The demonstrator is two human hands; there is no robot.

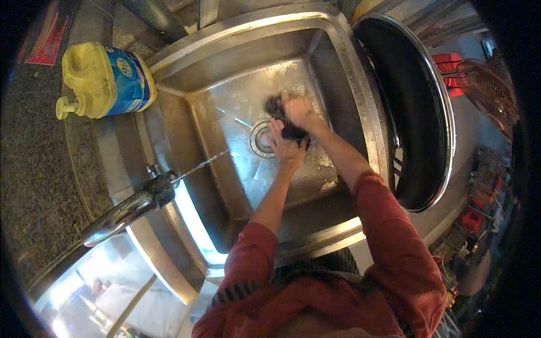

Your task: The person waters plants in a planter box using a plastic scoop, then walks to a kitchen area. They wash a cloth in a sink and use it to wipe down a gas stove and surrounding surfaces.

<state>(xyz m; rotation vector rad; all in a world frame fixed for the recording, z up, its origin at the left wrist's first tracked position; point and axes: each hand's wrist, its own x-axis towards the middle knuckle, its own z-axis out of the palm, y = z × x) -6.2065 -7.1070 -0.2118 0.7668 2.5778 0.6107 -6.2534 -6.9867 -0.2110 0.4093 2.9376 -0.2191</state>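
Observation:
Low in the stainless steel sink [236,91], both hands are at a dark item [294,132] that looks like cloth, though blur hides what exactly it is. My left hand [288,145] holds its near part beside the round drain [256,141], with the fingers partly spread along it. Just beyond, my right hand [301,110] is closed on the far part and smeared by motion. A thin stream of water [205,163] runs from the chrome faucet [135,207] and enters the basin left of my hands.
A yellow pump jug [91,80] with a blue label stands at the sink's left edge. Along the right side is a black padded seat or backrest with a chrome rim [422,114]. Red items and a wire-mesh object [486,91] lie farther right.

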